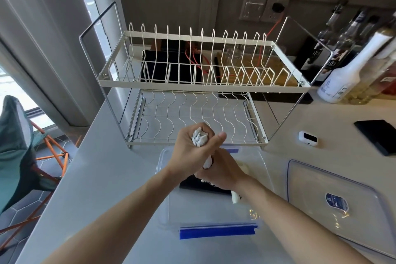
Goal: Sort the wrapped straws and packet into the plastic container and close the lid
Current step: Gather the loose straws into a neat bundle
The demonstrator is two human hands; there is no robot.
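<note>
Hands (205, 156) grip straws (199, 138) above container (162, 199).

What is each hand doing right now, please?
Left hand: closed around the wrapped straws.
Right hand: closed on the same bundle, lower down.

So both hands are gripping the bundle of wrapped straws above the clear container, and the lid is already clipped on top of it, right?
Not quite. In the head view the lid lies apart on the counter, to the right of the open container. The rest holds: the left hand and right hand grip the bundle of wrapped straws above it.
</note>
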